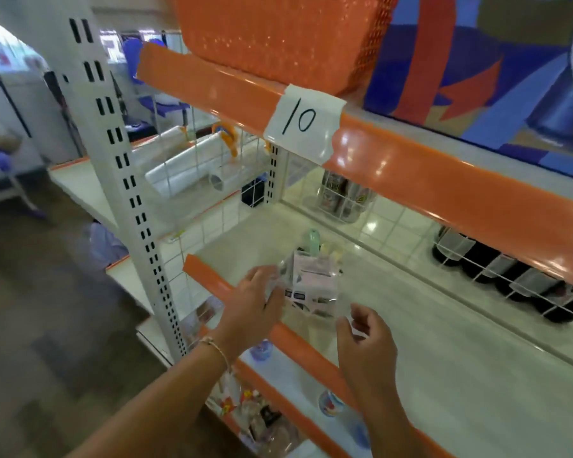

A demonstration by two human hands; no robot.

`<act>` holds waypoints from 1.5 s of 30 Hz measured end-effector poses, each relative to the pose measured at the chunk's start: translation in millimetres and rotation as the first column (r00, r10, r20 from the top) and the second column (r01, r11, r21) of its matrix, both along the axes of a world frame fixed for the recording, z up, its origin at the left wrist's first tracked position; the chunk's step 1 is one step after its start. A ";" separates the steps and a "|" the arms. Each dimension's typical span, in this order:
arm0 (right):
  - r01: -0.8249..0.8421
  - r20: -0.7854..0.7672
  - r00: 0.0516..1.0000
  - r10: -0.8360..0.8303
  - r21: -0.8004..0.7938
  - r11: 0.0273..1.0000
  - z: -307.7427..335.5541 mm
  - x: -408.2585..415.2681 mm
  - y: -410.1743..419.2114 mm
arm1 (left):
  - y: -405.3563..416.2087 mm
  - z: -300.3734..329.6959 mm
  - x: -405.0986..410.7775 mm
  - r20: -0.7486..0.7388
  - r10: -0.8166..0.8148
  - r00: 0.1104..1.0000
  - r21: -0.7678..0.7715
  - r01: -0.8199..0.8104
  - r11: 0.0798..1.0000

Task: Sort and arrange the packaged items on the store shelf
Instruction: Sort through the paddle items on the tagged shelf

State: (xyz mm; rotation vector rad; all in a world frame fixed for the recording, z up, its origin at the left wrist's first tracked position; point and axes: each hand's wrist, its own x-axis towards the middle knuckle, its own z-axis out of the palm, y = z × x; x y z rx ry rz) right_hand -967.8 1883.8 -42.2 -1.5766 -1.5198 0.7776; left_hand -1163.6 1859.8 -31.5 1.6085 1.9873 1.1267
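Observation:
A clear plastic package (311, 285) with a pink and white card and pastel items inside stands near the front left of the white middle shelf (427, 342). My left hand (255, 302) grips the package's left side, its fingers wrapped on the plastic. Just right of the package hovers my right hand (364, 338), fingers curled and apart, holding nothing. The shelf's front has an orange edge strip (212, 276).
Above is an orange strip with a paper label reading 10 (305, 120) and an orange basket (278, 38). A wire grid (477, 259) backs the shelf, dark bottles behind it. Small packaged items (255, 411) lie on the lower shelf. A white slotted upright (136, 206) stands left.

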 end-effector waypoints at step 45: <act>0.401 0.555 0.784 -0.277 -0.112 0.909 4.6 -8.7 24.3 | 78.4 -28.2 23.4 -0.009 -0.569 0.822 0.108 0.567 0.817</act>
